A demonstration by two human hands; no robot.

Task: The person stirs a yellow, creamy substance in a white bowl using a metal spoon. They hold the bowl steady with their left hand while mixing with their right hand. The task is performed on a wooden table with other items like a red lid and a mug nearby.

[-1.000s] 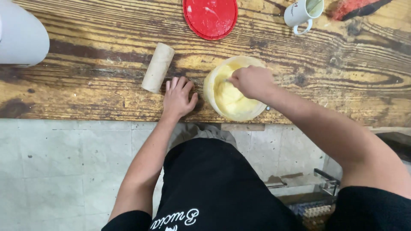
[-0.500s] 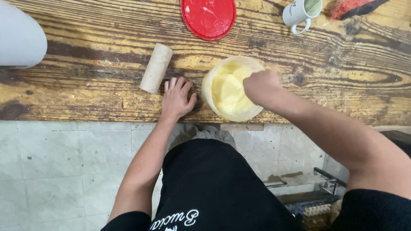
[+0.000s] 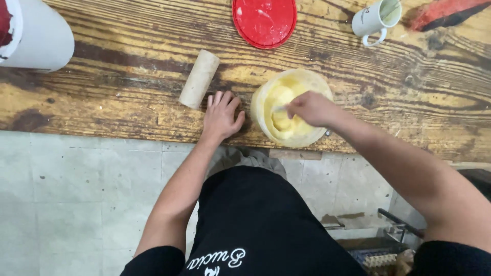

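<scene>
Round tub [image 3: 292,108] near the front edge of the wooden bench [image 3: 128,66], open, pale yellowish plastic wall, full of yellow paste. Right hand [image 3: 309,108] is over its mouth, closed on a small tool dipped in the paste; tool mostly hidden. Red round lid [image 3: 264,21] lies flat further back on the bench, well apart from tub, pale smears on it. Big white cylinder container [image 3: 33,36] at far left, lying on its side, red at its rim. No labels, signs or screens visible.
</scene>
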